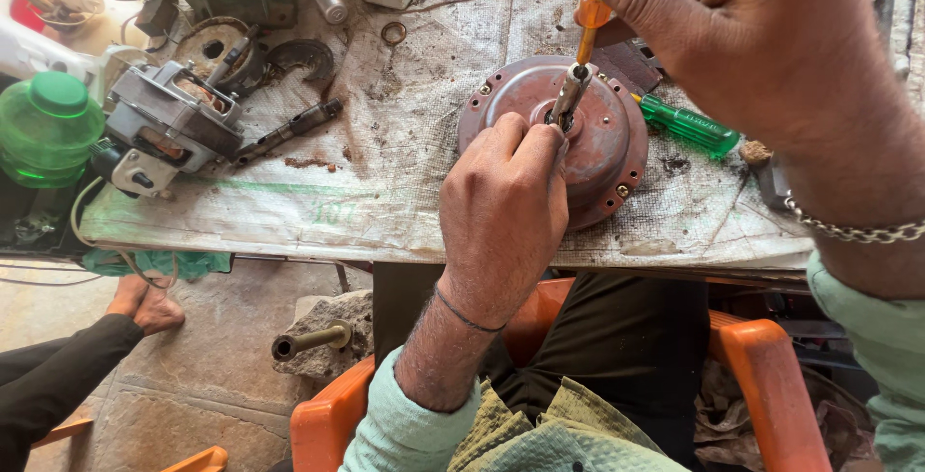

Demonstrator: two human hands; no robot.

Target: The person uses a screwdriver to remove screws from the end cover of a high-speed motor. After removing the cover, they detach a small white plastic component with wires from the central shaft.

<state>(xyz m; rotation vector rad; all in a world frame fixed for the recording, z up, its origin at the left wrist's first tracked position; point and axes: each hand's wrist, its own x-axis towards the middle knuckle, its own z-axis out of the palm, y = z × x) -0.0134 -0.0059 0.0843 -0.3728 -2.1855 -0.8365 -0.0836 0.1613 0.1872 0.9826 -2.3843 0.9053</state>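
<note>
Worn, stained sacking covers the bench (pixel 405 193), which runs across the upper half of the view with bare floor below its front edge.

Near the middle of the bench, close to the front edge, lies a round reddish motor cover (pixel 602 135) with bolts around its rim. A short steel shaft (pixel 569 96) stands tilted out of its centre hole. The left hand (pixel 503 212) rests on the near side of the cover, fingers curled tight, thumb and forefinger pinching the base of the shaft. The right hand (pixel 771 34) hovers over the far right part of the bench, closed around an orange-handled tool (pixel 590 24) whose tip meets the top of the shaft; most of the handle is hidden in the fist. A chain bracelet (pixel 858 231) hangs at that wrist.

Just right of the cover, touching its rim, lies a green screwdriver (pixel 689 125). A small brown lump (pixel 755 152) sits beside its end.

Toward the left end of the bench stands a grey motor (pixel 169 125) with copper windings, and a dark bolt-like rod (pixel 289 130) lies beside it. A green jar (pixel 48 125) sits off the left corner. Along the back edge are loose rings (pixel 393 33) and metal parts.

Below the bench, an orange chair (pixel 761 376) shows at both sides of the person's lap. On the floor to the left, a pipe (pixel 310 340) rests on a stone, and another person's bare foot (pixel 145 303) is near it.
</note>
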